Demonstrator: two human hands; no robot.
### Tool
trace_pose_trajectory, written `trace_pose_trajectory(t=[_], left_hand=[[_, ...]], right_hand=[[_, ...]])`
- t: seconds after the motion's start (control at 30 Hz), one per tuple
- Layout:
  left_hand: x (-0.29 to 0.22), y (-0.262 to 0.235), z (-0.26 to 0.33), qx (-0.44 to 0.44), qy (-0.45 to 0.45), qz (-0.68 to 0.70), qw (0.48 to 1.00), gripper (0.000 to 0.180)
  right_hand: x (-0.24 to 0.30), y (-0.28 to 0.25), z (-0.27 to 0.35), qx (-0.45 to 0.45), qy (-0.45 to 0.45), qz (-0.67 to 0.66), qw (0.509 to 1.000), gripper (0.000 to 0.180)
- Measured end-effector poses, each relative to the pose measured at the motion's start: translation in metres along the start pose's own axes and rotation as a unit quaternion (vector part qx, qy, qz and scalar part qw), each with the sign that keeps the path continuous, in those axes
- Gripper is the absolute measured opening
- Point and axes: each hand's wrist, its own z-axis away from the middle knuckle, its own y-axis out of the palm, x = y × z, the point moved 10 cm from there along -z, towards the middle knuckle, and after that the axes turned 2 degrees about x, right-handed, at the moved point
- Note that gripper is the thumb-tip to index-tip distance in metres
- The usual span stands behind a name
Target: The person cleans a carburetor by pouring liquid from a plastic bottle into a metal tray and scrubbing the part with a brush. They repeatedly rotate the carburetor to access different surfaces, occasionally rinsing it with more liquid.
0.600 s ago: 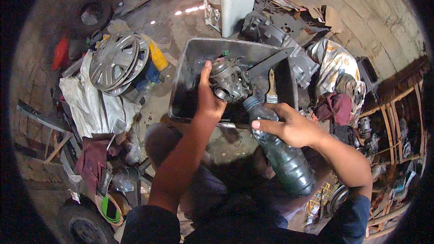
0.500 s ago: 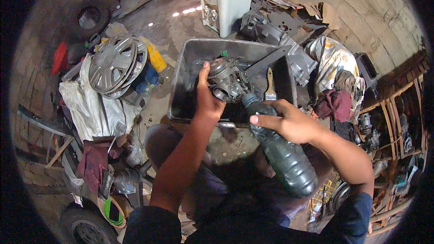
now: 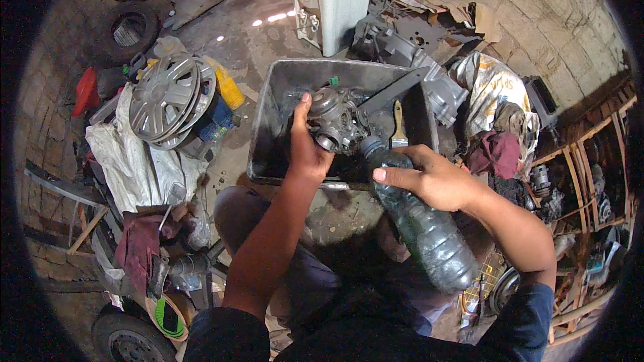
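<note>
We're gripping the cast metal part (image 3: 334,117) in the left hand (image 3: 310,151), thumb running up its near-left side; we're holding it over the black tub (image 3: 260,117). Right hand (image 3: 429,177) is wrapping the shoulder of the clear plastic bottle (image 3: 436,241), thumb lying across it, neck pointing up-left at the metal part, base hanging down-right of that hand.

Handling, our guess: we're treating the metal part as stiff, heavy for its size, maybe slick with grime. We're favouring the solid body for grip and sparing the small fittings facing the right hand, probably the fragile bit. We're reading the bottle as thin-walled and soft, likely denting under a hard squeeze; shoulder or ribs are looking like the best hold.

Not seeing: left fingers and the part's underside; right fingers under the bottle. We're not making out the fill level, whether the neck is capped, or whether it's touching the part. Tub floor below the left hand is sitting in shadow. Brush (image 3: 398,124), just beyond the right hand, is showing fine.
</note>
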Motion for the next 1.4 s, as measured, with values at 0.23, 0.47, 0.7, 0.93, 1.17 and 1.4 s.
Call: trace_pose_trajectory(t=[0.23,0.47,0.7,0.93,1.17,1.4], left_hand=[[-0.003,-0.002,-0.001,-0.006,0.006,-0.008,1.0,0.049],[-0.004,0.004,0.002,-0.006,0.002,-0.007,1.0,0.038],[-0.008,-0.001,0.002,-0.031,0.034,-0.047,0.998,0.03],[-0.012,-0.001,-0.003,0.032,0.068,-0.092,0.993,0.036],[-0.009,-0.007,-0.003,0.023,0.051,-0.076,0.996,0.022],[-0.002,-0.018,0.0,-0.03,0.003,-0.042,0.999,0.024]], right_hand=[[0.002,-0.002,0.004,-0.016,-0.019,-0.017,1.0,0.092],[0.005,0.007,0.004,0.036,-0.042,-0.054,0.997,0.082],[-0.011,-0.007,0.004,-0.054,-0.028,-0.032,0.998,0.089],[-0.007,-0.007,0.007,-0.037,-0.033,-0.024,0.998,0.099],[-0.006,-0.013,0.016,-0.044,-0.015,-0.022,0.999,0.1],[-0.018,-0.018,0.022,-0.037,0.002,-0.013,0.999,0.099]])
